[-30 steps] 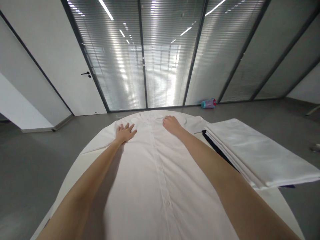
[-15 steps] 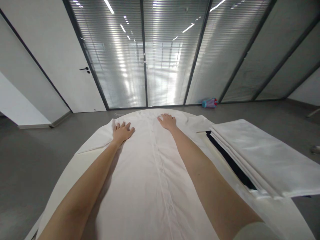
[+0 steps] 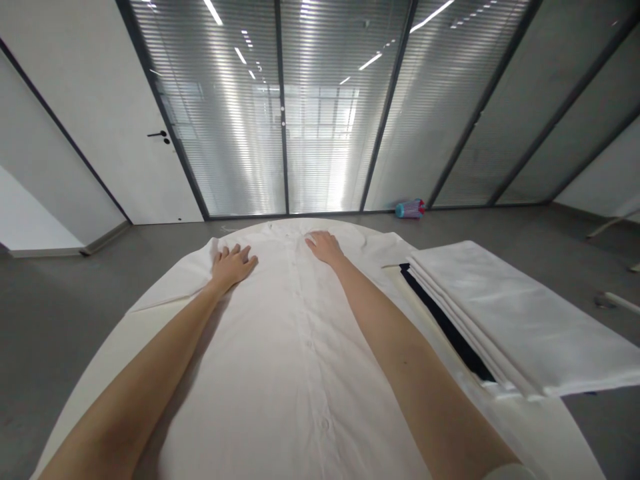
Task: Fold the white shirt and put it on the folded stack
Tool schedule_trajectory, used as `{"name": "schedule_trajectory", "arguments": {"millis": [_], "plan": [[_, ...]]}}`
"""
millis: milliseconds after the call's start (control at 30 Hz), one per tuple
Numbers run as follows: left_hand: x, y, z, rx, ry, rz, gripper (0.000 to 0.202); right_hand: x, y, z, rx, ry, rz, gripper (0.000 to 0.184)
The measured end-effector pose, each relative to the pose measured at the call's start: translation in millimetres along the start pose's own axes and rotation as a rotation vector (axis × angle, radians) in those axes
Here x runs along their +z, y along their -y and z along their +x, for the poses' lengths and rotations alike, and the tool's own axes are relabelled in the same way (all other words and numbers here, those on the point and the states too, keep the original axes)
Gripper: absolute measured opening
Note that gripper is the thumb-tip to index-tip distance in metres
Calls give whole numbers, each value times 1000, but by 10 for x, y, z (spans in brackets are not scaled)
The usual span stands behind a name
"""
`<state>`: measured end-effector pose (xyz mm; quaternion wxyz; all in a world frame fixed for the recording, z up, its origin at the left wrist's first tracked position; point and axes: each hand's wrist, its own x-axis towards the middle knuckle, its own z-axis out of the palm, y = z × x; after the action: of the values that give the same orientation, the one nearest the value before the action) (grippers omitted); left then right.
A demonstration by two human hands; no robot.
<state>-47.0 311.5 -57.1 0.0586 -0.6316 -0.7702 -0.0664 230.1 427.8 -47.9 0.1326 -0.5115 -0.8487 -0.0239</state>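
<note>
A white button-up shirt lies spread out over the round table, its button placket running down the middle. My left hand rests on the upper left part of the shirt, near the sleeve, with fingers spread. Flat on the fabric just right of the placket, near the far end, is my right hand, its fingers stretched forward. Neither hand grips the cloth. Both forearms reach across the shirt and cover parts of its sides.
At the table's right side lies a stack of folded white cloth with a dark folded piece beneath, partly overhanging the edge. A blue and pink object lies on the floor by the glass partition. A door is at left.
The camera view has shifted slightly, so the scene sits a little further left. Both hands stay at nearly the same spots on the shirt, with the right fingers drawn slightly closer together.
</note>
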Motion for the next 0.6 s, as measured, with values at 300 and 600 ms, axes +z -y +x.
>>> {"name": "schedule_trajectory", "arguments": {"millis": [300,600], "plan": [[15,21,-23,35,-38,-31,63,61,2,56,39,78,-19,58],[-50,-21,-57,26,-36,-24,59,65,1,25,35,28,-26,50]]}}
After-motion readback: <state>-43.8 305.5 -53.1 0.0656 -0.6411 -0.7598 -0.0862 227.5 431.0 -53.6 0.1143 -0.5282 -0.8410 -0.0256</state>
